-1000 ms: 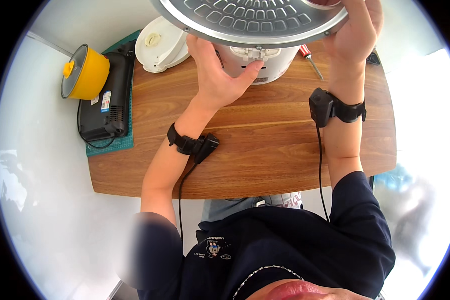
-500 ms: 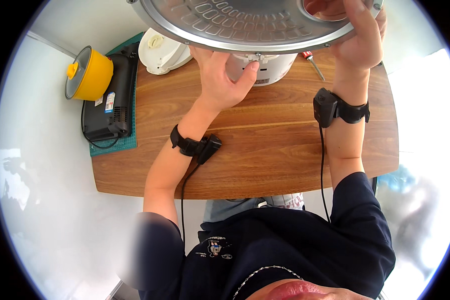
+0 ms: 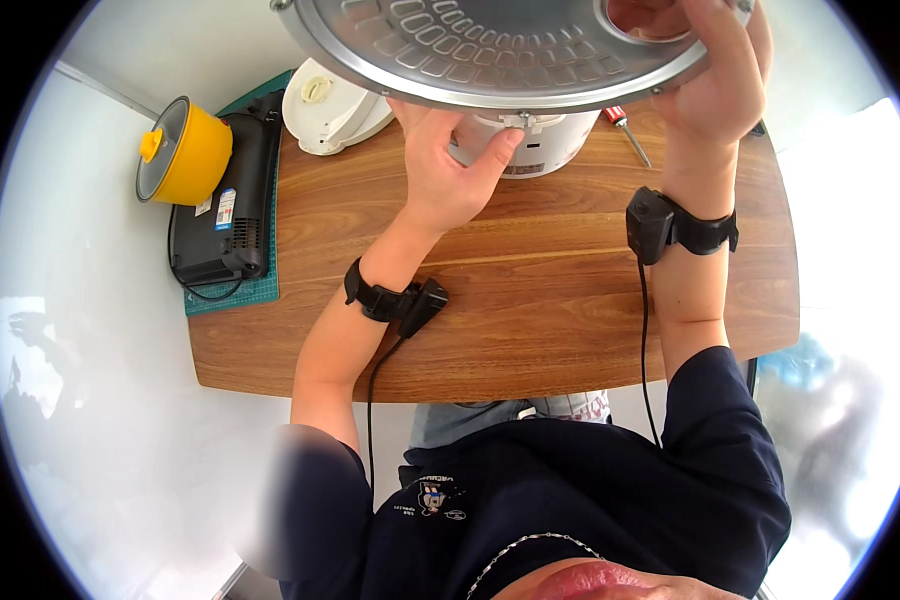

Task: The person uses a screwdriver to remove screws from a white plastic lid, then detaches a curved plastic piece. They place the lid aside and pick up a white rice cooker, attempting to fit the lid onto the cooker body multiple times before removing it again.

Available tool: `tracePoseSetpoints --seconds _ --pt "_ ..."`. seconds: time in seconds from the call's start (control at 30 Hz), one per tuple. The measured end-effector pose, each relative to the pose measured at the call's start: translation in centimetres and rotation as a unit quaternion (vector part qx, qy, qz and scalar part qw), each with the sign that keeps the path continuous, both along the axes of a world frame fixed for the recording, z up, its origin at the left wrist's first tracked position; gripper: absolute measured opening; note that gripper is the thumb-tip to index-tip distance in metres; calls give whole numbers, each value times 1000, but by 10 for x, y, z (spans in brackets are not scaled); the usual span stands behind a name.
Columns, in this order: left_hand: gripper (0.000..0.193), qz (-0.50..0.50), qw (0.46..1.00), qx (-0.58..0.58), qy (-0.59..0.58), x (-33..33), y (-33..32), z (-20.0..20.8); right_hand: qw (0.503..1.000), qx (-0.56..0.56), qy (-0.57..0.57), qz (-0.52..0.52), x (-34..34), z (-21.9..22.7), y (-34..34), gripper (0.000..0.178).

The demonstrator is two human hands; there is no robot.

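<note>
Cooker body (image 3: pixel 530 150): white, round, on the wooden table (image 3: pixel 530 290) at the far edge, mostly hidden under the plate; contents cannot be seen.
Yellow pot (image 3: pixel 182 152): lidded, at far left beside a black appliance (image 3: pixel 225 205) on a green mat (image 3: pixel 232 296).
White lid (image 3: pixel 332 108): lies on the table left of the cooker body.
Left hand (image 3: pixel 448 160): fingers curled up under the plate, thumb tip at a small tab on its near rim; grasping it.
Right hand (image 3: pixel 715 75): gripping the plate's right rim, fingers over the top edge.
Plate (image 3: pixel 500 45): large round metal disc, ribbed with rows of oval dimples, a round hole near its right side; held raised above the cooker, close to the camera.
Screwdriver (image 3: pixel 625 130): red-handled, on the table right of the cooker.
</note>
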State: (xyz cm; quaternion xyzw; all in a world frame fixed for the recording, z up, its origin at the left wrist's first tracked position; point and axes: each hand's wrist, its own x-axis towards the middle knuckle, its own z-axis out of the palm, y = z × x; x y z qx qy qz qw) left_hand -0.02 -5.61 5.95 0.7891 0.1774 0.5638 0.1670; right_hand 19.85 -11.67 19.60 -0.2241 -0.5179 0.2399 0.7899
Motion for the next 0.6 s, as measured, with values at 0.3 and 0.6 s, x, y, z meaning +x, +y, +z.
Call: tracePoseSetpoints --seconds 0.3,0.6 --pt "42 -5 997 -76 -9 3 -7 5 997 61 -49 23 15 -10 13 40" --pt "71 92 992 -14 -90 16 -29 2 994 49 -29 95 17 -8 10 44"
